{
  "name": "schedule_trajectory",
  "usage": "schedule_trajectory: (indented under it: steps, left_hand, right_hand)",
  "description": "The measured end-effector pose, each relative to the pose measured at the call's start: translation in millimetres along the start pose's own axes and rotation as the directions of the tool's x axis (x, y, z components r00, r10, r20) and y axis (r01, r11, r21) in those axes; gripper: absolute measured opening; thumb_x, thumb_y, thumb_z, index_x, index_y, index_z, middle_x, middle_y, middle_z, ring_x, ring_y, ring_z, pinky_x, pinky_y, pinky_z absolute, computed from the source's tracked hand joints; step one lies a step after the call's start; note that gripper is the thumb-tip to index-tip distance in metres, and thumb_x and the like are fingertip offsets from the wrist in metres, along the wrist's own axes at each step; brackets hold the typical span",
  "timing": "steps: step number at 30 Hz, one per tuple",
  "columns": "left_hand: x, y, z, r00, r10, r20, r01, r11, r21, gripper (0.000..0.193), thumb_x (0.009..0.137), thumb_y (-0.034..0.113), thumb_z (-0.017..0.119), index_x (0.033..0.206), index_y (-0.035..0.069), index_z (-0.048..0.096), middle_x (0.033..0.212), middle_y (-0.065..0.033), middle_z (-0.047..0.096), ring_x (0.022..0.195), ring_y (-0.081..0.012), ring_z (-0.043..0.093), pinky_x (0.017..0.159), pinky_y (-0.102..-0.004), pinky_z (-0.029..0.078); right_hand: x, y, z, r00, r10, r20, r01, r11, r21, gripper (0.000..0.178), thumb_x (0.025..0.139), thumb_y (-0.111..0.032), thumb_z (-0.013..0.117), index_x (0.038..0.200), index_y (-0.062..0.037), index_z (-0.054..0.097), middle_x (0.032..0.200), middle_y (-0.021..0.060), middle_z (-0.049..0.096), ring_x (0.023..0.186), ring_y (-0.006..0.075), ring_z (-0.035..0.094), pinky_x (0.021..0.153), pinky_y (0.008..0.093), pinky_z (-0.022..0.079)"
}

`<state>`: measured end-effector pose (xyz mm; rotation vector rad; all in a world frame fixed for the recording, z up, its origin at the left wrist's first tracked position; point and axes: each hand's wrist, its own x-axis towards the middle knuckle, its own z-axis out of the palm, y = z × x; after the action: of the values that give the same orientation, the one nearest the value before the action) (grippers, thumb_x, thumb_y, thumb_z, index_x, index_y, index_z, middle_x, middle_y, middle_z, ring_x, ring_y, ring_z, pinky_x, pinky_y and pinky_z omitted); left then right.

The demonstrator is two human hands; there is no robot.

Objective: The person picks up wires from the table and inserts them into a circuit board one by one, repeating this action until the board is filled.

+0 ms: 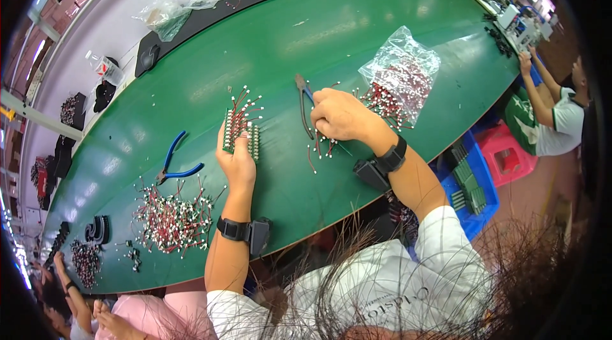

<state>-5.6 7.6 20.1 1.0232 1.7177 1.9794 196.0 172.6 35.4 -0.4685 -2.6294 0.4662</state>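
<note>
Gripping wired green circuit boards [254, 144], the left hand [237, 160] sits well inside the counter's [290, 196] near edge; the right hand [344, 115] curls beside pliers [301, 88], any pinch hidden from me. Room opens beyond both toward the far edge.

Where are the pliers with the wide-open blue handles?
In the head view, the pliers lie on the green table, left of the person's left hand, just beyond a pile of little wires.
</note>
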Motion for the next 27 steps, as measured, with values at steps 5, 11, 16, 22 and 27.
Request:
schedule_trajectory:
  steps: [5, 11, 16, 22, 27]
  left_hand:
    - [0.4, 2.9, 0.8, 1.000, -0.021, -0.004, 0.021, 1.000, -0.008, 0.044, 0.088, -0.004, 0.053, 0.132, -0.005, 0.056, 0.110, -0.0066, 0.067, 0.094, -0.0106, 0.060, 0.081, -0.0245, 0.047]
    - [1.0, 1.0, 1.0, 1.000, 0.014, -0.006, -0.014, 1.000, 0.008, 0.043, 0.088, -0.003, 0.053, 0.131, -0.006, 0.057, 0.110, -0.0064, 0.067, 0.093, -0.0103, 0.060, 0.081, -0.0243, 0.047]
    - [1.4, -0.2, 1.7, 1.000, 0.013, -0.008, -0.013, 1.000, 0.000, 0.042, 0.088, -0.003, 0.054, 0.130, -0.006, 0.057, 0.110, -0.0062, 0.067, 0.093, -0.0103, 0.060, 0.081, -0.0244, 0.047]
    - [0.1, 3.2, 2.8, 1.000, 0.005, -0.008, -0.005, 1.000, -0.002, 0.043, 0.088, -0.003, 0.054, 0.130, -0.005, 0.057, 0.109, -0.0059, 0.067, 0.093, -0.0102, 0.060, 0.081, -0.0245, 0.047]
    - [-1.2, 4.7, 4.8, 0.999, -0.008, -0.034, 0.008, 1.000, -0.017, 0.031, 0.089, -0.002, 0.055, 0.119, -0.004, 0.062, 0.103, -0.0028, 0.065, 0.091, -0.0097, 0.058, 0.082, -0.0248, 0.046]
  right_hand:
    - [0.0, -0.3, -3.3, 0.996, -0.085, -0.036, 0.091, 0.976, 0.200, 0.013, 0.074, -0.010, 0.058, 0.074, -0.0074, 0.071, 0.079, 0.0104, 0.054, 0.083, 0.0310, 0.056, 0.074, 0.0420, 0.047]
    - [-0.5, 2.6, -1.2, 0.991, -0.097, 0.091, 0.078, 0.978, 0.195, 0.015, 0.075, -0.012, 0.059, 0.070, -0.0057, 0.071, 0.074, 0.0107, 0.055, 0.081, 0.0307, 0.057, 0.073, 0.0415, 0.047]
    - [0.1, -2.6, -13.9, 0.948, -0.162, 0.274, 0.057, 0.933, 0.355, 0.015, 0.075, -0.012, 0.059, 0.070, -0.0054, 0.071, 0.074, 0.0105, 0.056, 0.080, 0.0316, 0.057, 0.071, 0.0425, 0.047]
    - [-1.8, 7.8, -6.5, 0.998, -0.014, -0.053, 0.021, 0.992, 0.128, 0.011, 0.076, -0.014, 0.061, 0.078, -0.0064, 0.069, 0.079, 0.0107, 0.059, 0.082, 0.0323, 0.059, 0.074, 0.0440, 0.048]
    - [-1.4, 0.8, -5.2, 0.999, 0.017, 0.027, -0.018, 0.999, 0.032, 0.015, 0.079, -0.022, 0.067, 0.078, -0.0074, 0.069, 0.081, 0.0105, 0.062, 0.086, 0.0321, 0.061, 0.077, 0.0443, 0.049]
